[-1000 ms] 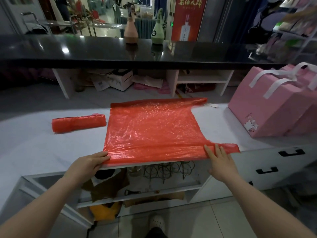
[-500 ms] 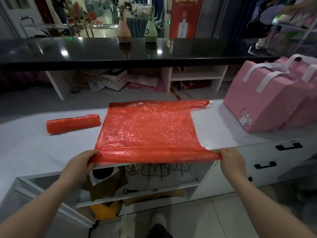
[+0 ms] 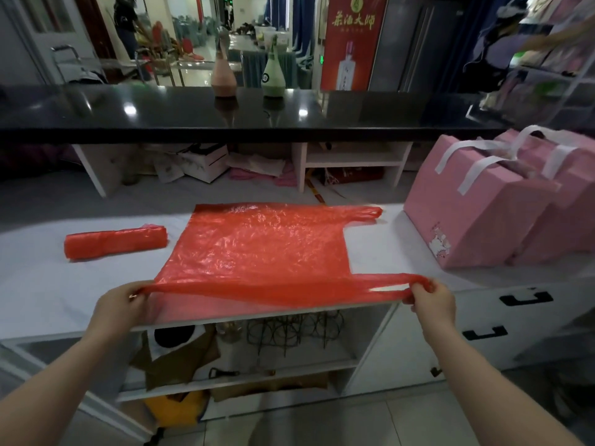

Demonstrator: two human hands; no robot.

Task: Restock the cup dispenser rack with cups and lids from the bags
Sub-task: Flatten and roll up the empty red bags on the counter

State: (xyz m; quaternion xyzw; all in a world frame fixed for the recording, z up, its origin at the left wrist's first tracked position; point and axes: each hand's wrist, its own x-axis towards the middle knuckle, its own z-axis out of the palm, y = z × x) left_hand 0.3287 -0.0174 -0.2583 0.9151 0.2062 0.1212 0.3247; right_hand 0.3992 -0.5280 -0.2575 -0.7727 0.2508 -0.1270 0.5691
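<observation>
Left hand [image 3: 120, 304] pinches the near-left corner of the red plastic bag [image 3: 257, 249]; right hand [image 3: 431, 299] grips the bag's near handle loop, fingers curled round it. Near edge of the bag is stretched taut between the hands, lifted just over the counter [image 3: 42, 284] front edge; the rest lies flat ahead of both hands. Far handle loop lies flat ahead of the right hand. Rolled red bag bundle [image 3: 116, 242] ahead-left of the left hand, apart from the bag. Pink gift boxes [image 3: 476, 207] ahead-right of the right hand, bare counter strip between. Open shelf [image 3: 244, 375] below the hands.
</observation>
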